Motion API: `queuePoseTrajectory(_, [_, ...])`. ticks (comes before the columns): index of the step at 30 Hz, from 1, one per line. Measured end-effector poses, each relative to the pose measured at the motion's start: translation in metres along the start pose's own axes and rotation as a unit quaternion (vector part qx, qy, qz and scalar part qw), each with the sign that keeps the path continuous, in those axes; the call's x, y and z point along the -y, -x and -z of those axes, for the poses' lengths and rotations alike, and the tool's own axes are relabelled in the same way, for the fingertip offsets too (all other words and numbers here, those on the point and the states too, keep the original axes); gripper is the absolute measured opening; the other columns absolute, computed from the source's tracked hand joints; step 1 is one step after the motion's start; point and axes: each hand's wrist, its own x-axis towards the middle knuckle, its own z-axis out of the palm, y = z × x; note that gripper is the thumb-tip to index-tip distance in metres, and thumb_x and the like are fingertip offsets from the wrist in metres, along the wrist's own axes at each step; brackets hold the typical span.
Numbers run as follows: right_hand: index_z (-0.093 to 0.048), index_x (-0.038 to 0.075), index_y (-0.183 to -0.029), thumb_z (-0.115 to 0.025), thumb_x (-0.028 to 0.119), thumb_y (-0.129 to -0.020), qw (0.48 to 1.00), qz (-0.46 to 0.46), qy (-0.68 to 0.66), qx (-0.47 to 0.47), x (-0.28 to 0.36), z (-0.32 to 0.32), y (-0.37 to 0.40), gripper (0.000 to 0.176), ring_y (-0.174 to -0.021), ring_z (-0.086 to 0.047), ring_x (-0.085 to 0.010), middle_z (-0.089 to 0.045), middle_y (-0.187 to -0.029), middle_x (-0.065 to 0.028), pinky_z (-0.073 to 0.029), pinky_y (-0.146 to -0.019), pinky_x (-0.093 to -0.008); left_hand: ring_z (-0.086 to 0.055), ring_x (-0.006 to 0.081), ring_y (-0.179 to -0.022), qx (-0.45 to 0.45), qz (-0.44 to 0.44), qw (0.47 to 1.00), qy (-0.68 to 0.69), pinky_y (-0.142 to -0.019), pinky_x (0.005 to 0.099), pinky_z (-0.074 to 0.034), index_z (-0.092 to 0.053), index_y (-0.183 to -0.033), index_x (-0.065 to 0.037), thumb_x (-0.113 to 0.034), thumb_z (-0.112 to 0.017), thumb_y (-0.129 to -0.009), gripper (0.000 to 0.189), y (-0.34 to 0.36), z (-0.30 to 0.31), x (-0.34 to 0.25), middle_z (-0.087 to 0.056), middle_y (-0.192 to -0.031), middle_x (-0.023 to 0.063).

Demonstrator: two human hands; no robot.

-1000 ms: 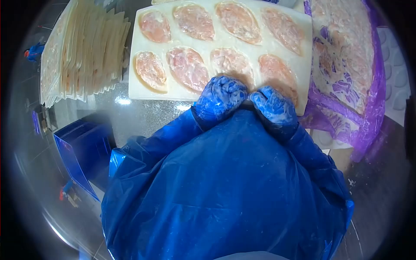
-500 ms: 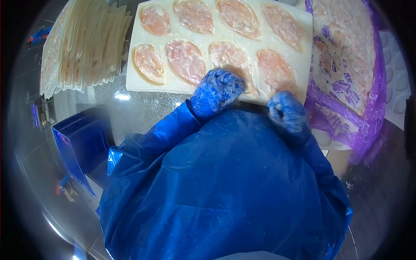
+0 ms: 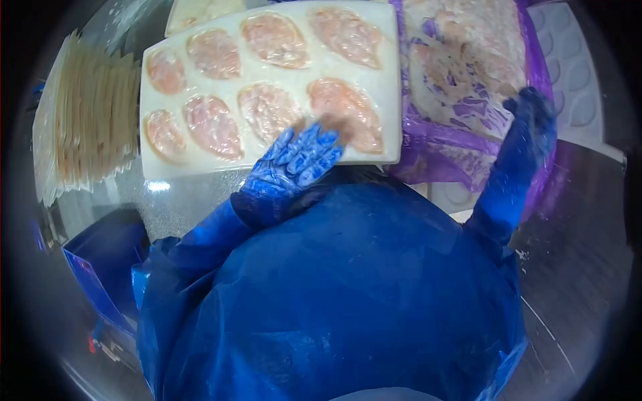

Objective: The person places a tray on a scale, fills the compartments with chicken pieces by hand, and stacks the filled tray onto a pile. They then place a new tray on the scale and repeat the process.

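Note:
My left hand (image 3: 294,160), in a wet blue glove, lies palm up with its fingers stretched out at the near edge of a white mould tray (image 3: 271,179). Nothing lies in it. Pale pink raw meat fills the leaf-shaped hollows of the tray, one piece of meat (image 3: 344,110) just beyond my left fingertips. My right hand (image 3: 533,110), gloved too, is at the right side of a purple-lined container (image 3: 435,134) of raw meat (image 3: 468,27). Its fingers are blurred and partly turned away, so their grip and anything in them cannot be made out.
A stack of thin pale sheets or trays (image 3: 87,120) stands on edge at the left of the metal table (image 3: 194,200). Below it is a blue box (image 3: 107,260). Another white moulded tray (image 3: 568,73) lies at the far right, partly under the purple liner.
My left hand has gone from curled to open, palm up. My right hand has left the tray's near edge and moved right to the purple-lined container. The whole view has shifted rightward.

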Motion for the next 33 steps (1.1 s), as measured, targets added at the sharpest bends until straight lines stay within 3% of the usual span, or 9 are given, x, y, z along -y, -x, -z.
queuePoseTrajectory(4, [-0.068, 0.002, -0.109, -0.067, 0.017, -0.091, 0.893, 0.009, 0.384, 0.232, -0.115, 0.031, -0.016, 0.023, -0.093, -0.067, -0.0149, -0.071, -0.103, -0.0104, -0.053, -0.081, -0.0313, -0.027, 0.0325, -0.148, 0.086, 0.095, 0.991, 0.029, -0.120, 0.0515, -0.018, -0.033, -0.153, -0.009, -0.039, -0.062, -0.091, 0.075, 0.008, 0.009, 0.005, -0.033, -0.158, 0.0149])
queuePoseTrajectory(6, [-0.068, 0.002, -0.109, -0.066, 0.019, -0.092, 0.877, -0.063, 0.405, 0.249, -0.127, 0.011, -0.023, 0.024, -0.096, -0.068, -0.0154, -0.071, -0.104, -0.0110, -0.053, -0.082, -0.0326, -0.028, 0.0326, -0.148, 0.083, 0.096, 0.992, 0.024, -0.120, 0.0514, -0.018, -0.033, -0.153, -0.009, -0.038, -0.062, -0.090, 0.075, 0.008, 0.008, 0.006, -0.033, -0.158, 0.0150])
queuePoseTrajectory(12, [-0.070, 0.005, -0.106, -0.068, 0.023, -0.090, 0.824, 0.245, 0.496, 0.126, -0.218, -0.055, -0.026, 0.024, -0.101, -0.067, -0.0237, -0.071, -0.100, -0.0139, -0.053, -0.085, -0.0357, -0.029, 0.0325, -0.147, 0.080, 0.117, 0.990, 0.007, -0.120, 0.0510, -0.018, -0.035, -0.152, -0.010, -0.034, -0.063, -0.089, 0.073, 0.005, 0.008, 0.000, -0.035, -0.157, 0.0149])
queuePoseTrajectory(17, [-0.068, 0.005, -0.102, -0.071, 0.024, -0.088, 0.797, 0.296, 0.374, 0.369, -0.197, 0.008, -0.020, 0.024, -0.095, -0.067, -0.0281, -0.069, -0.097, -0.0140, -0.053, -0.083, -0.0367, -0.033, 0.0328, -0.145, 0.023, 0.121, 0.992, 0.014, -0.119, 0.0516, -0.021, -0.045, -0.147, -0.010, -0.035, -0.056, -0.093, 0.060, 0.017, -0.005, 0.008, -0.039, -0.154, 0.0156])
queuePoseTrajectory(20, [-0.067, 0.005, -0.103, -0.073, 0.022, -0.086, 0.885, 0.005, 0.432, 0.174, -0.182, 0.051, -0.050, 0.025, -0.088, -0.067, -0.0274, -0.069, -0.096, -0.0136, -0.053, -0.081, -0.0357, -0.041, 0.0346, -0.140, -0.063, 0.101, 0.992, 0.046, -0.117, 0.0535, -0.026, -0.053, -0.139, -0.010, -0.038, -0.044, -0.099, 0.050, 0.027, -0.017, 0.015, -0.045, -0.149, 0.0171])
queuePoseTrajectory(27, [-0.063, 0.002, -0.109, -0.074, 0.021, -0.085, 0.903, 0.036, 0.337, 0.264, -0.203, 0.040, -0.007, 0.033, -0.083, -0.066, -0.0246, -0.068, -0.092, -0.0121, -0.052, -0.078, -0.0345, -0.045, 0.0356, -0.136, -0.099, 0.114, 0.984, 0.091, -0.116, 0.0525, -0.029, -0.059, -0.133, -0.009, -0.038, -0.047, -0.098, 0.047, 0.030, -0.013, 0.019, -0.048, -0.145, 0.0193])
queuePoseTrajectory(28, [-0.064, 0.004, -0.112, -0.074, 0.021, -0.086, 0.828, 0.236, 0.460, 0.217, -0.203, 0.051, -0.005, 0.033, -0.077, -0.063, -0.0180, -0.067, -0.092, -0.0071, -0.051, -0.071, -0.0313, -0.046, 0.0364, -0.135, -0.106, 0.122, 0.982, 0.100, -0.115, 0.0519, -0.030, -0.061, -0.130, -0.009, -0.039, -0.047, -0.099, 0.046, 0.031, -0.012, 0.019, -0.048, -0.145, 0.0195])
queuePoseTrajectory(30, [-0.065, 0.007, -0.114, -0.073, 0.023, -0.089, 0.928, -0.257, 0.220, 0.153, -0.176, 0.083, -0.022, 0.031, -0.073, -0.057, -0.0097, -0.064, -0.095, -0.0014, -0.049, -0.063, -0.0261, -0.047, 0.0372, -0.134, -0.114, 0.135, 0.978, 0.113, -0.114, 0.0512, -0.032, -0.063, -0.128, -0.008, -0.039, -0.047, -0.099, 0.046, 0.032, -0.014, 0.019, -0.048, -0.145, 0.0197])
queuePoseTrajectory(33, [-0.065, 0.008, -0.116, -0.068, 0.022, -0.094, 0.967, -0.239, 0.066, 0.061, -0.098, 0.080, -0.026, 0.026, -0.068, -0.052, -0.0054, -0.060, -0.087, 0.0023, -0.045, -0.061, -0.0203, -0.047, 0.0387, -0.132, -0.145, 0.148, 0.965, 0.160, -0.112, 0.0504, -0.035, -0.065, -0.125, -0.007, -0.041, -0.047, -0.100, 0.046, 0.032, -0.018, 0.022, -0.049, -0.144, 0.0193])
